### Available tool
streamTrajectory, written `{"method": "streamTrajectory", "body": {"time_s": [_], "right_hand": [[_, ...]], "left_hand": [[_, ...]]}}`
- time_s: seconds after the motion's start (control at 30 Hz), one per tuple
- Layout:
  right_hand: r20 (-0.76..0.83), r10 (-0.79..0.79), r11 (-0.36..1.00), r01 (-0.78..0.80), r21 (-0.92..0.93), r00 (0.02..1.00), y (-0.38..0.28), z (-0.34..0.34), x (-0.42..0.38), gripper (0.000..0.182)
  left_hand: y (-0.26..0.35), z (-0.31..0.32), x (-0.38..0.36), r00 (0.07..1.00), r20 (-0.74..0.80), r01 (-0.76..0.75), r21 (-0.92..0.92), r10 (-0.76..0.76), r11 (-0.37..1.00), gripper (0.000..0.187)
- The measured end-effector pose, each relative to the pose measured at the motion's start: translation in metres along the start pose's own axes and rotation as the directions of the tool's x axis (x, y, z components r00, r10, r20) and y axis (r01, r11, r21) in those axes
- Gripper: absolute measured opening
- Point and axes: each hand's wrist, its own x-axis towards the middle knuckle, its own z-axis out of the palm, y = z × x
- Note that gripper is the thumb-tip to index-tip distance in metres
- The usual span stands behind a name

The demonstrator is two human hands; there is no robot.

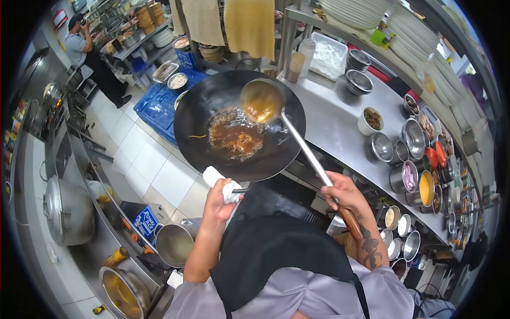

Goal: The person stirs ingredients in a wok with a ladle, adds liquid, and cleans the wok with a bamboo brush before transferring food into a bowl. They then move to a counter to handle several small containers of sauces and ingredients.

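A large dark wok [196, 154] is in front of me, with brown sauce [236, 138] pooled and bubbling on its bottom. My left hand [219, 199] is closed round the wok's handle through a folded white cloth [214, 176]. With my right hand [342, 191] I grip the wooden-ended handle of a long metal ladle [304, 143]. The ladle's bowl [262, 101] is over the far side of the wok and has brown liquid in it. A thin orange-brown strip [197, 136] sticks to the wok's left wall.
On the right, a steel counter [332, 114] carries metal bowls and a white tub of chopped food [371, 121]. A lidded pot [66, 212] and a steel pot [178, 244] stand left. Beyond are a blue cooler [154, 109] and a person [87, 58] holding something up.
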Motion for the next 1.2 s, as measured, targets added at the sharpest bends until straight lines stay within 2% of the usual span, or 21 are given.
{"method": "streamTrajectory", "body": {"time_s": [0.03, 0.1, 0.13, 0.17, 0.23, 0.27, 0.33, 0.37, 0.43, 0.47, 0.53, 0.57, 0.6, 0.67, 0.77, 0.87, 0.97, 1.03, 1.1, 1.17, 1.2], "right_hand": [[0.008, 0.004, 1.000, -0.004, -0.005, 1.000, -0.006, 0.011, 0.005, 0.043], [0.027, 0.015, 0.932, -0.004, -0.361, 1.000, -0.015, 0.029, 0.011, 0.045], [0.054, 0.005, 0.900, 0.019, -0.436, 0.999, -0.016, 0.033, 0.013, 0.042], [0.064, 0.009, 0.897, 0.020, -0.442, 0.998, -0.019, 0.040, 0.014, 0.042], [0.046, -0.046, 0.787, 0.064, -0.614, 0.998, -0.023, 0.056, 0.014, 0.038], [0.051, -0.040, 0.784, 0.063, -0.618, 0.998, -0.021, 0.060, 0.016, 0.038], [0.099, -0.173, 0.654, 0.190, -0.732, 0.980, -0.017, 0.066, 0.019, 0.029], [0.105, -0.167, 0.654, 0.190, -0.732, 0.980, -0.020, 0.072, 0.019, 0.029], [0.040, 0.019, 0.769, 0.011, -0.640, 0.999, -0.029, 0.090, 0.017, 0.022], [0.044, 0.022, 0.770, 0.011, -0.638, 0.999, -0.026, 0.097, 0.022, 0.022], [0.097, 0.140, 0.878, -0.078, -0.472, 0.985, -0.010, 0.107, 0.032, 0.022], [0.117, 0.175, 0.929, -0.124, -0.350, 0.978, 0.001, 0.114, 0.039, 0.012], [0.137, 0.221, 0.955, -0.186, -0.229, 0.966, -0.001, 0.126, 0.040, 0.010], [0.170, 0.303, 0.953, -0.299, -0.053, 0.938, -0.008, 0.148, 0.039, 0.007], [0.297, 0.420, 0.865, -0.478, 0.156, 0.857, -0.022, 0.155, 0.036, 0.021], [0.428, 0.421, 0.767, -0.566, 0.302, 0.800, -0.017, 0.142, 0.041, 0.035], [0.512, 0.430, 0.624, -0.654, 0.427, 0.744, -0.003, 0.132, 0.042, 0.036], [0.624, 0.304, 0.385, -0.692, 0.611, 0.720, 0.001, 0.118, 0.042, 0.038], [0.597, 0.289, 0.400, -0.661, 0.635, 0.748, -0.003, 0.114, 0.034, 0.038], [0.489, 0.290, 0.662, -0.542, 0.519, 0.823, -0.009, 0.104, 0.027, 0.033], [0.454, 0.261, 0.685, -0.495, 0.535, 0.852, -0.013, 0.097, 0.023, 0.033]], "left_hand": [[0.000, -0.001, 0.000, 1.000, -0.006, -0.006, -0.007, 0.006, 1.000, 0.010], [0.001, -0.004, -0.001, 0.999, -0.026, -0.034, -0.016, 0.033, 0.999, 0.011], [0.001, -0.006, -0.002, 0.999, -0.021, -0.038, 0.008, 0.038, 0.999, 0.007], [0.001, -0.007, -0.002, 0.999, -0.027, -0.045, 0.001, 0.045, 0.999, 0.007], [0.001, -0.011, -0.001, 0.997, -0.029, -0.065, 0.016, 0.066, 0.998, 0.010], [0.000, -0.013, 0.000, 0.996, -0.046, -0.075, 0.014, 0.075, 0.997, 0.011], [0.000, -0.011, 0.000, 0.994, -0.056, -0.096, 0.010, 0.096, 0.995, 0.011], [-0.001, -0.010, 0.000, 0.991, -0.064, -0.116, 0.015, 0.117, 0.993, 0.012], [-0.004, -0.012, 0.003, 0.988, -0.070, -0.140, 0.018, 0.141, 0.990, 0.012], [-0.006, -0.015, 0.007, 0.982, -0.080, -0.170, 0.035, 0.173, 0.985, 0.012], [-0.010, -0.016, 0.009, 0.972, -0.110, -0.198, 0.079, 0.206, 0.977, 0.013], [-0.011, -0.019, 0.009, 0.973, -0.110, -0.194, 0.085, 0.203, 0.977, 0.013], [-0.013, -0.021, 0.009, 0.968, -0.106, -0.218, 0.098, 0.228, 0.971, 0.014], [-0.016, -0.026, 0.011, 0.960, -0.130, -0.232, 0.134, 0.250, 0.963, 0.015], [-0.011, -0.028, 0.003, 0.964, -0.181, -0.169, 0.141, 0.193, 0.975, 0.014], [-0.011, -0.035, -0.001, 0.977, -0.160, -0.128, 0.082, 0.139, 0.988, 0.014], [-0.009, -0.039, -0.005, 0.986, -0.147, -0.080, 0.008, 0.080, 0.997, 0.012], [-0.009, -0.042, -0.005, 0.990, -0.132, -0.051, -0.017, 0.048, 0.999, 0.012], [-0.007, -0.045, -0.006, 0.994, -0.112, -0.023, -0.038, 0.018, 0.999, 0.012], [-0.005, -0.044, -0.005, 0.994, -0.110, -0.009, -0.061, 0.002, 0.998, 0.011], [-0.002, -0.038, -0.008, 0.992, -0.123, -0.005, -0.050, -0.001, 0.999, 0.010]]}}
